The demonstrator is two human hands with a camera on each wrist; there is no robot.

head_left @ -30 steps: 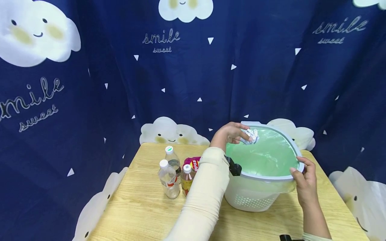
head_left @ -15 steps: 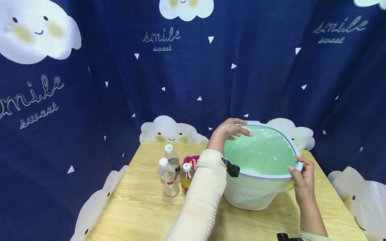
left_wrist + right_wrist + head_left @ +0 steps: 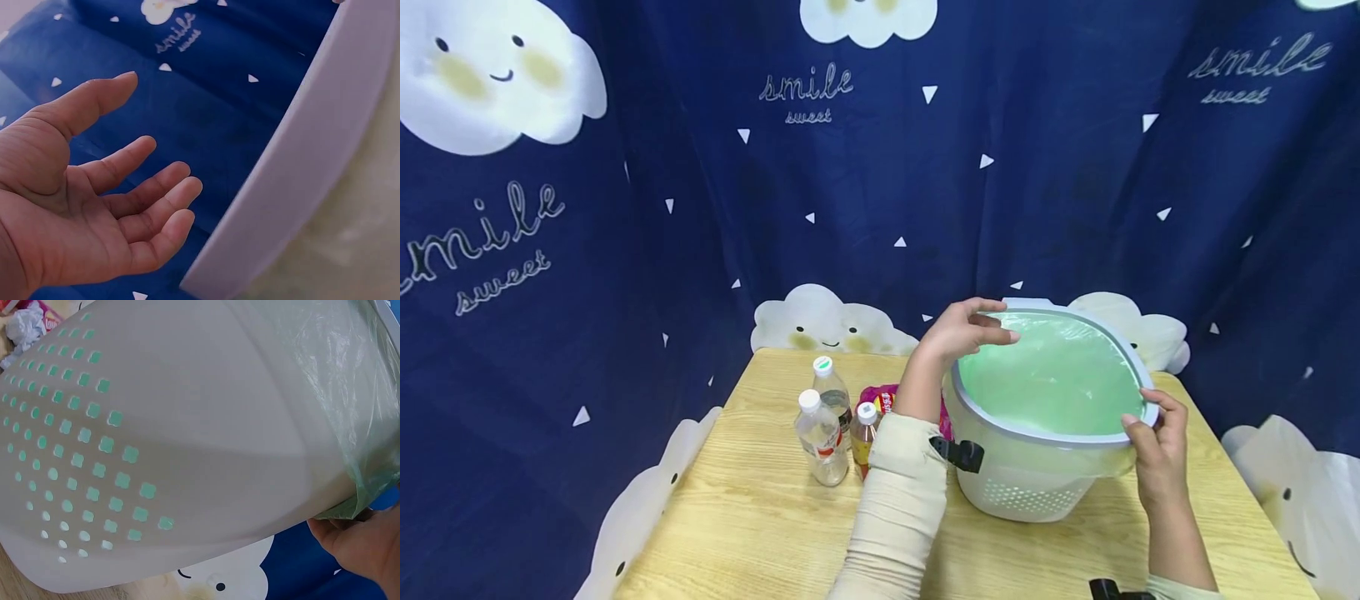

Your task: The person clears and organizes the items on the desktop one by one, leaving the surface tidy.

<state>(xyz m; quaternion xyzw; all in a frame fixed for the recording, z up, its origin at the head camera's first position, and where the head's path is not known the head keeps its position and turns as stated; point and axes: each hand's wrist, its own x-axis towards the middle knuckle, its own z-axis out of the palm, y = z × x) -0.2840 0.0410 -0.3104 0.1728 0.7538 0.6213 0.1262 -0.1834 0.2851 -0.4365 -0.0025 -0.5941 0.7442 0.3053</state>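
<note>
A white bin (image 3: 1022,487) with rows of small holes stands on the table, lined with a green plastic bag (image 3: 1060,375) folded over its rim. My left hand (image 3: 962,329) hovers at the bin's left rim, its fingers parted. In the left wrist view that left hand (image 3: 106,200) shows an empty palm with loosely bent fingers beside the pale rim (image 3: 294,169). At the right side of the rim, my right hand (image 3: 1161,450) grips the edge between thumb and fingers. The bin's bottom is hidden from the head view.
Left of the bin stand two clear bottles (image 3: 822,442) with white caps and an amber drink bottle (image 3: 864,437). A purple snack bag (image 3: 880,398) lies behind my left sleeve. Crumpled paper (image 3: 25,328) shows beside the bin in the right wrist view. A blue curtain (image 3: 850,183) hangs behind.
My left hand has let go of a crumpled paper ball over the bin, and the ball is out of sight. That hand has drawn slightly left; the right hand keeps its grip.
</note>
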